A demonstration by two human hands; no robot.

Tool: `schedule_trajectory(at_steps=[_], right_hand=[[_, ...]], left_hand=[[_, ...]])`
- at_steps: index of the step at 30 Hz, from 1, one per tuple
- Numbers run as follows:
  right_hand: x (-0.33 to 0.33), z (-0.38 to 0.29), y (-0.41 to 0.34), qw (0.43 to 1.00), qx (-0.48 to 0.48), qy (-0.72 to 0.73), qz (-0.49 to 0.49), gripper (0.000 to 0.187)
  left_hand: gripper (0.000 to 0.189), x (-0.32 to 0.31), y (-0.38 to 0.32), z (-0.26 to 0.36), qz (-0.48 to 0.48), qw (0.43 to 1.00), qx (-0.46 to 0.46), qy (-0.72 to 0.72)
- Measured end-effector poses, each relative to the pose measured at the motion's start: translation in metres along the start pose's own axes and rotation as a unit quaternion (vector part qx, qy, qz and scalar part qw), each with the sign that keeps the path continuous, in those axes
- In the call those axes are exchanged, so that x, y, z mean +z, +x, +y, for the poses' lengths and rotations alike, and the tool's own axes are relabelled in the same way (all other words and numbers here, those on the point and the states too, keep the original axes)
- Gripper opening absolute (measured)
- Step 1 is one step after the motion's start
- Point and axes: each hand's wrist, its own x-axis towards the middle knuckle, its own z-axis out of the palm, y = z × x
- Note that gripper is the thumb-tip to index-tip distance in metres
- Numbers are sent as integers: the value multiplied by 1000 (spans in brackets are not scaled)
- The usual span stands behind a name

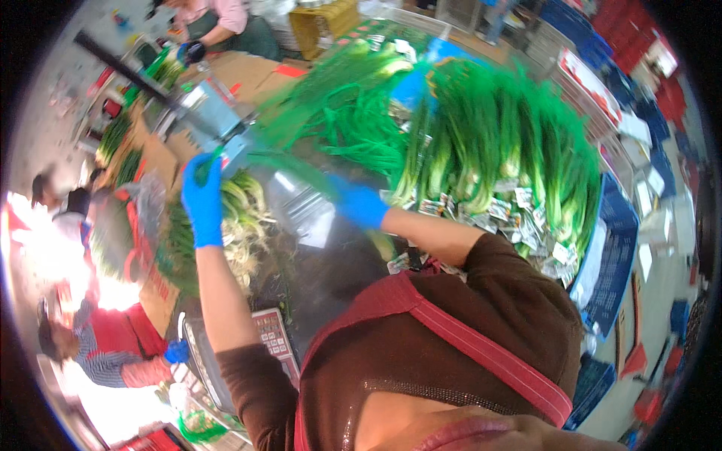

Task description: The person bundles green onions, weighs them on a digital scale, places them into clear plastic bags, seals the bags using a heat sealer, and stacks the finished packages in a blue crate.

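Observation:
My right hand (361,202), in a blue glove and blurred, grips a bunch of scallions. Its green leaves (293,164) stretch left toward a light-blue bench machine (213,110), probably a tape bundler, and a pale stalk end (384,246) shows below the wrist. Beside the machine's front, my left hand (203,191), also blue-gloved, has green leaf tips between thumb and fingers. Whether these belong to the same bunch is hard to tell. Just right of the left wrist lie loose scallions with roots (245,222). A clear plastic sheet or bag (302,208) lies between my hands.
Tagged scallion bunches (496,129) are heaped at the right, beside a blue crate (609,265). A scale keypad (276,338) is near my left forearm. A co-worker in a red apron (121,338) stands left; another person (217,25) works at the far side.

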Motion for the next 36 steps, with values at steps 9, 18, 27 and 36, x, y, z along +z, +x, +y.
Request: schedule_trajectory(at_steps=[9,18,27,36], right_hand=[[-354,81,-128,868,137,-259,401,60],[-424,177,-113,728,362,-552,186,63],[-233,199,246,889,-21,-440,122,49],[-200,160,269,767,-3,-641,27,28]], left_hand=[[47,0,0,5,-31,993,-72,-91],[48,-2,2,9,-44,990,-113,-77],[48,-3,6,18,-45,984,-152,-85],[48,-4,5,11,-45,981,-143,-121]])
